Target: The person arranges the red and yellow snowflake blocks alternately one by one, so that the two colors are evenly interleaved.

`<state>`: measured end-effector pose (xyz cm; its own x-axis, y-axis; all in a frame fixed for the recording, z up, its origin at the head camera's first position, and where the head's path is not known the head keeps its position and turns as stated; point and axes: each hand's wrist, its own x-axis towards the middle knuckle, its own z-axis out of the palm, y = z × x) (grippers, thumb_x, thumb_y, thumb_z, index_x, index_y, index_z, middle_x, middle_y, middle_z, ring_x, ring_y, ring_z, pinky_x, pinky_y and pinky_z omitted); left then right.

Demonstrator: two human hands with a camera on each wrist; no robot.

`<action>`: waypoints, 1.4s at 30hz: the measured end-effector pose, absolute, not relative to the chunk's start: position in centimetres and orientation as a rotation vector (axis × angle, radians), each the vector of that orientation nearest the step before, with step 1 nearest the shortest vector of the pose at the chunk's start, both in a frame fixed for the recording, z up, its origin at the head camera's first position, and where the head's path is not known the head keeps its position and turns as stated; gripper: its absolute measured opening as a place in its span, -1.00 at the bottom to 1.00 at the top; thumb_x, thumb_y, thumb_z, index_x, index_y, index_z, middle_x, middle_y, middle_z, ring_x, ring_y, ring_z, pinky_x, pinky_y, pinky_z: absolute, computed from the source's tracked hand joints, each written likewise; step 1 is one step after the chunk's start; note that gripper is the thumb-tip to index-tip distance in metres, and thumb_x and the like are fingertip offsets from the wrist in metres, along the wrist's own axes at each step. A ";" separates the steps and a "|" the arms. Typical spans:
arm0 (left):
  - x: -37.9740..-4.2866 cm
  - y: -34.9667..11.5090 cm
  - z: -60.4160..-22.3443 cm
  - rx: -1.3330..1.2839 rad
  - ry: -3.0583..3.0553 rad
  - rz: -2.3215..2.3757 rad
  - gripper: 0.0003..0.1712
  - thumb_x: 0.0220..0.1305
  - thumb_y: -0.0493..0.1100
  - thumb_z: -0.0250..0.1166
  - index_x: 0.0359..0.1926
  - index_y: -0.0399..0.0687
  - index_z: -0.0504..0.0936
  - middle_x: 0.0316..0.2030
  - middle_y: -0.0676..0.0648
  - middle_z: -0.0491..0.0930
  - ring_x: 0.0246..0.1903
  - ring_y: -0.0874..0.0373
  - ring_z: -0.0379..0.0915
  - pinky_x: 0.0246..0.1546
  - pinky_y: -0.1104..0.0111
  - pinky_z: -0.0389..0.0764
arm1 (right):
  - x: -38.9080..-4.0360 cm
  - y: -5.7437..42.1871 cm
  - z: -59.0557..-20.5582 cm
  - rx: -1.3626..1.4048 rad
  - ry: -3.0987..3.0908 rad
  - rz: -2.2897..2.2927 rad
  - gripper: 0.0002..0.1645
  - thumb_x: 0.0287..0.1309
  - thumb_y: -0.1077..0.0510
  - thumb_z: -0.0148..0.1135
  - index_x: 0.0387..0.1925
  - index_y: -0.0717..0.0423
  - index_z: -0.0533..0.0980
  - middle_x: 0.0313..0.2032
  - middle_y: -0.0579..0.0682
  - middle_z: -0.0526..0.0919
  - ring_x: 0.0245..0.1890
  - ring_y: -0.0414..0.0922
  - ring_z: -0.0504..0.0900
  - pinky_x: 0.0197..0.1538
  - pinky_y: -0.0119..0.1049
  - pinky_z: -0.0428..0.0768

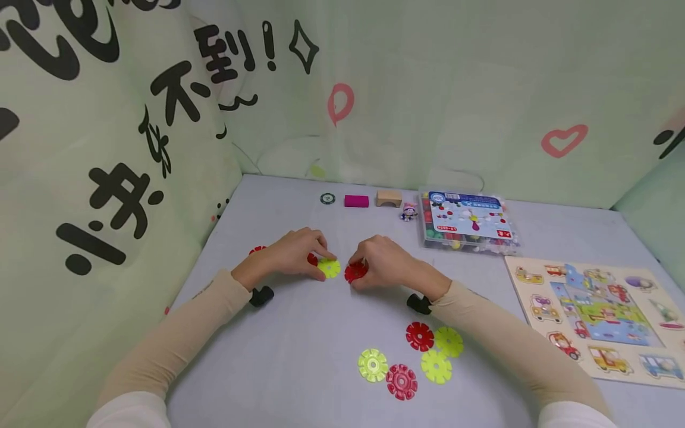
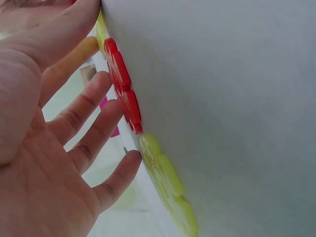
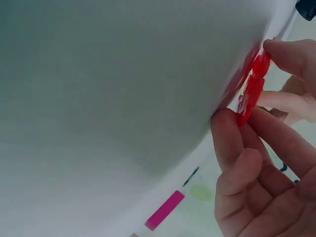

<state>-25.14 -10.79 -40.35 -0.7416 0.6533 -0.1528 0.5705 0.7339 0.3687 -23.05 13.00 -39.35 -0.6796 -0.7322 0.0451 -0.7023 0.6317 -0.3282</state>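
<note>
While the left hand [image 1: 291,253] pinches a flat yellow disc [image 1: 332,269] on the smooth, pale bench [image 1: 299,351], the right hand [image 1: 386,263] has a finger-and-thumb grip on a shiny red disc [image 1: 355,273] just beside it. Both discs are round, with notched edges like flower petals. Five more discs [image 1: 420,336] lie nearer the person. Farther back sit a clear plastic box [image 1: 471,220], a wooden arch [image 1: 389,194] and a pink block [image 1: 356,201].
</note>
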 end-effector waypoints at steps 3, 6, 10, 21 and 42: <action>-25.3 -10.7 -40.4 0.977 2.668 0.444 -0.42 -0.03 0.16 0.45 0.09 0.34 0.59 -0.08 0.08 0.48 -0.06 0.20 0.31 -0.15 0.34 0.38 | -23.6 12.6 -39.3 -1.204 2.760 -0.483 -0.54 -0.14 -0.08 0.48 -0.19 0.06 0.69 -0.33 -0.08 0.72 -0.36 -0.22 0.60 -0.34 -0.51 0.53; -25.3 -10.7 -40.5 0.987 2.671 0.443 -0.42 -0.03 0.16 0.45 0.09 0.33 0.60 -0.09 0.08 0.48 -0.07 0.20 0.30 -0.17 0.35 0.38 | -23.6 12.4 -39.2 -1.188 2.750 -0.476 -0.53 -0.13 -0.08 0.49 -0.16 0.06 0.68 -0.31 -0.07 0.71 -0.35 -0.20 0.59 -0.34 -0.48 0.51; -25.2 -10.7 -40.5 0.982 2.671 0.428 -0.43 -0.03 0.16 0.44 0.09 0.34 0.60 -0.08 0.08 0.48 -0.06 0.19 0.30 -0.15 0.33 0.37 | -23.6 12.6 -39.4 -1.145 2.716 -0.492 -0.52 -0.12 -0.08 0.48 -0.13 0.04 0.68 -0.30 -0.04 0.65 -0.35 -0.16 0.54 -0.33 -0.44 0.47; -25.3 -10.7 -40.7 0.982 2.674 0.435 -0.43 -0.03 0.17 0.44 0.09 0.36 0.60 -0.08 0.09 0.48 -0.06 0.20 0.31 -0.15 0.33 0.38 | -24.1 13.0 -39.7 -1.088 2.648 -0.566 -0.50 -0.13 -0.01 0.50 -0.08 0.05 0.66 -0.30 -0.03 0.62 -0.31 -0.14 0.55 -0.30 -0.44 0.51; -25.5 -9.5 -40.6 1.031 2.647 0.446 -0.34 -0.06 0.25 0.43 0.14 0.33 0.56 -0.06 0.12 0.51 -0.07 0.25 0.35 -0.15 0.34 0.42 | -20.2 15.9 -38.9 -1.041 2.640 -0.626 -0.44 -0.10 -0.10 0.47 0.02 -0.09 0.62 -0.18 -0.10 0.64 -0.27 -0.19 0.54 -0.27 -0.44 0.54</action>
